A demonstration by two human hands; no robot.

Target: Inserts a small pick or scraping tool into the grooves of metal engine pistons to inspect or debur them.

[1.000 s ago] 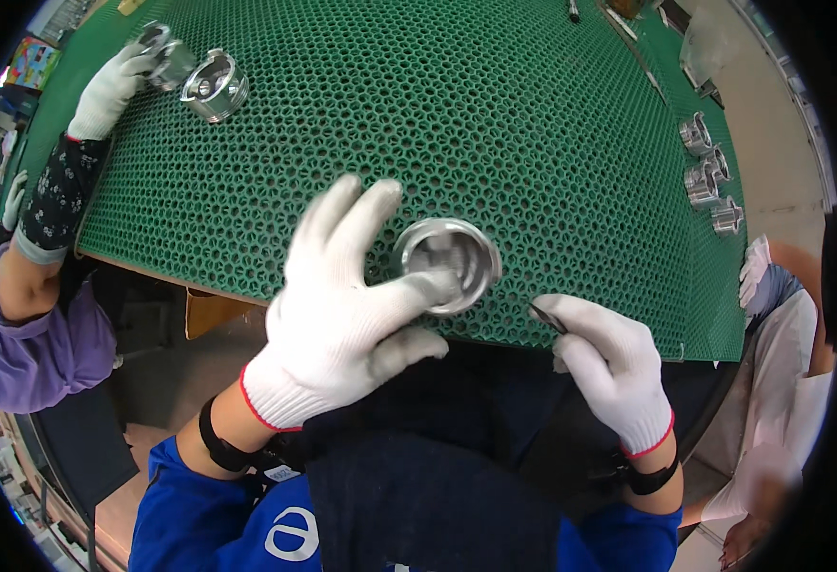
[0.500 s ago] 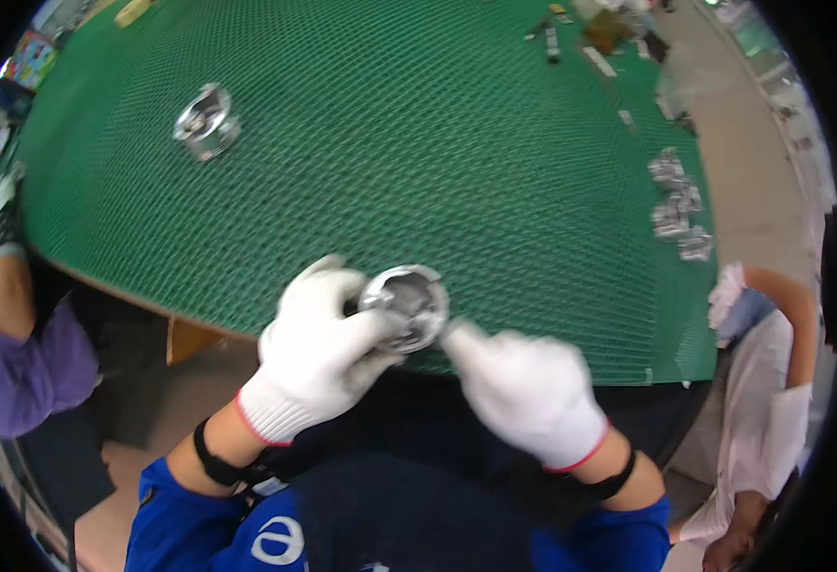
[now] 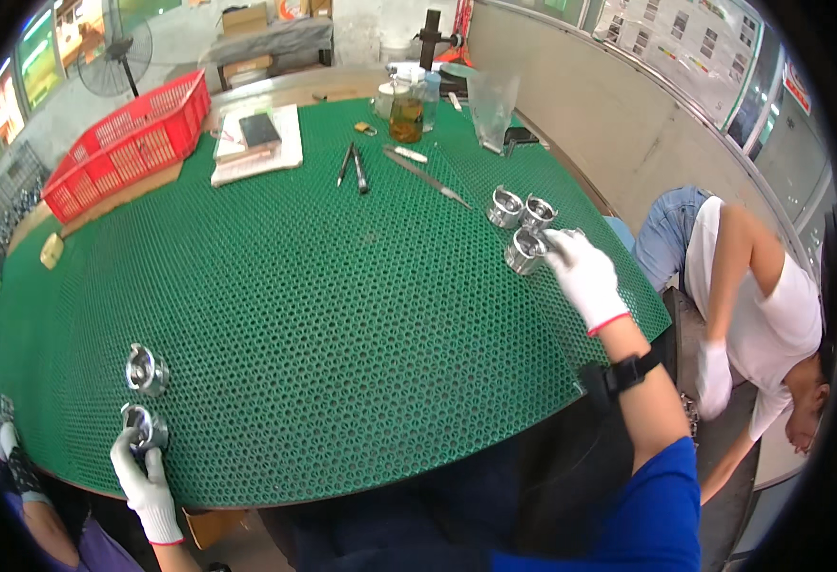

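Observation:
At the near left, a shiny metal cup-shaped part (image 3: 154, 429) rests on the green mat with my gloved left hand (image 3: 140, 481) closed on its near side. Just beyond it sits a second such part (image 3: 147, 370), untouched. My gloved right hand (image 3: 585, 276) reaches far to the right, fingers bent together at a cluster of the same parts. Its fingertips are at the rim of the nearest metal part (image 3: 524, 252) and hide some of what lies beneath them. Two more, a left one (image 3: 504, 207) and a right one (image 3: 539, 213), stand behind.
A green perforated mat (image 3: 342, 334) covers the table. Dark pens (image 3: 359, 172), a long file-like tool (image 3: 428, 176) and a bottle of amber liquid (image 3: 405, 119) lie toward the back. A red crate (image 3: 132, 138) stands far left. A co-worker (image 3: 762, 276) is close on the right, another person's arm (image 3: 42, 524) at left.
My hands have parted from the part held between them at the near edge, left hand going left and right hand far right. A second metal part now stands at left. The view has shifted.

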